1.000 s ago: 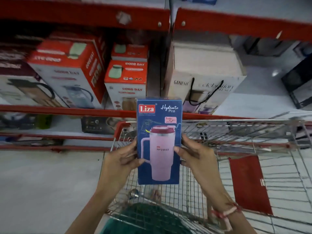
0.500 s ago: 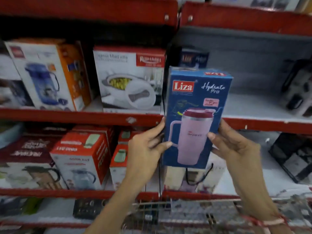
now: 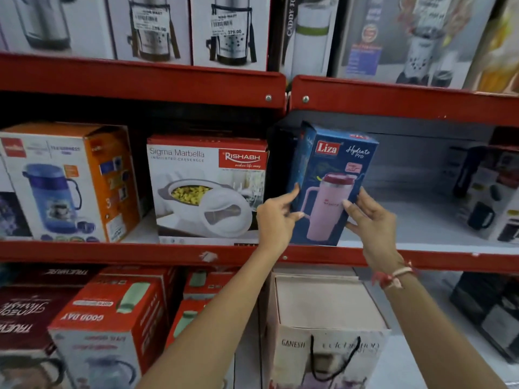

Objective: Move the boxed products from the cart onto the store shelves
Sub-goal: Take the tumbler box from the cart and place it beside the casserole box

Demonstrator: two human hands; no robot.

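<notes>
- The blue Liza Hydrate Pro tumbler box (image 3: 334,183) stood upright at the left end of the middle shelf's right bay (image 3: 421,245), its bottom edge at the shelf's red front lip, its front face turned slightly to the right.
- The left hand (image 3: 276,220) gripped the box's lower left corner, with the forefinger raised along the left side face and the thumb pressed on the front.
- The right hand (image 3: 370,220) gripped the lower right edge, thumb on the front over the printed pink tumbler and the other fingers wrapped behind the side.
- A red-and-white thread bracelet (image 3: 393,276) sat on the right wrist.
- Just left of the blue box, in the neighbouring bay, stood a Rishabh Sigma Marbella casserole box (image 3: 207,189); whether the two touched could not be told, as a dark gap and the shelf upright lay between them.
- Further left on the same level stood an orange-and-white jug box (image 3: 67,183).
- At the far right of the right bay stood a dark box picturing a mug (image 3: 488,192), well apart from the blue box, with bare shelf between.
- On the shelf below, under the arms, sat a pale paper bag marked GANESH (image 3: 323,327) and a red Good Day box (image 3: 109,324).
- The shelf above carried white boxes with price stickers (image 3: 229,26).
</notes>
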